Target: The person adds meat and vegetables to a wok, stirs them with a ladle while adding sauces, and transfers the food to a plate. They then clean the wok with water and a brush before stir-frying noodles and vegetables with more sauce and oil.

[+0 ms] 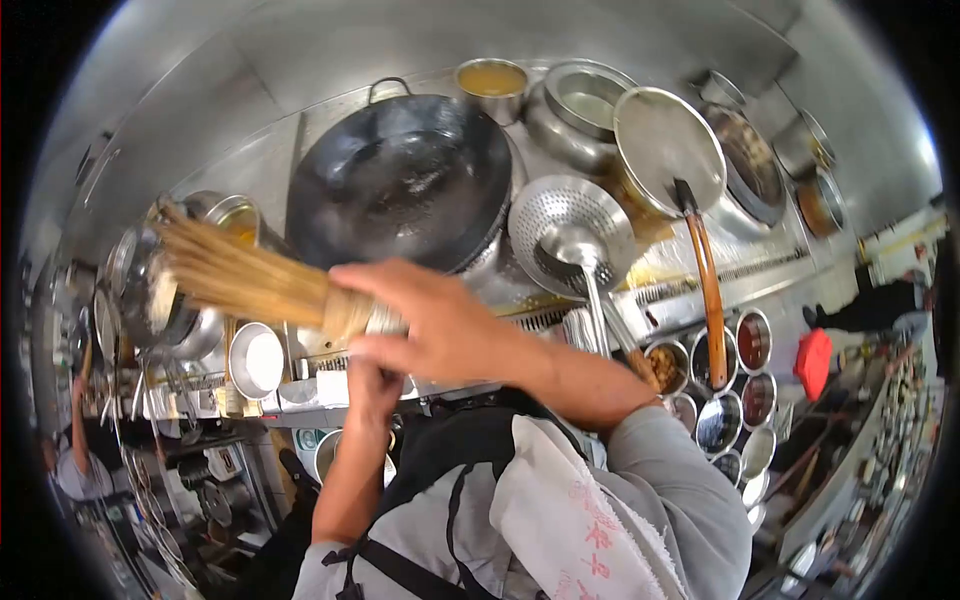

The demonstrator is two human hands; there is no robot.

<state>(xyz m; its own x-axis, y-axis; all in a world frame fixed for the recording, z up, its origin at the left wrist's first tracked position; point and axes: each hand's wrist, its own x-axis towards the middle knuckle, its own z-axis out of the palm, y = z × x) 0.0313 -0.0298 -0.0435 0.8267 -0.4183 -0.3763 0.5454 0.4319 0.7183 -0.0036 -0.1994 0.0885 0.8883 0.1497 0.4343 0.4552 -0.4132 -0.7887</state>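
My right hand (425, 318) is wrapped round the bound handle of a bamboo brush (250, 275), whose bristles fan out to the left. Just below it is my left hand (374, 388), its fingers partly hidden behind the right hand; what it holds, if anything, does not show. Beyond the brush sits a large black wok (400, 190) with a wet, shiny inside. To the right of the wok lies a perforated strainer (540, 225) with a metal ladle (575, 245) resting in it.
At the back stand a pot of yellowish liquid (492, 80) and a lidded pot (585, 100). A mesh sieve (668, 145) lies right of them. Several seasoning tins (753, 340) fill the right side. A white bowl (257, 360) is at left; another person (82, 470) stands far left.
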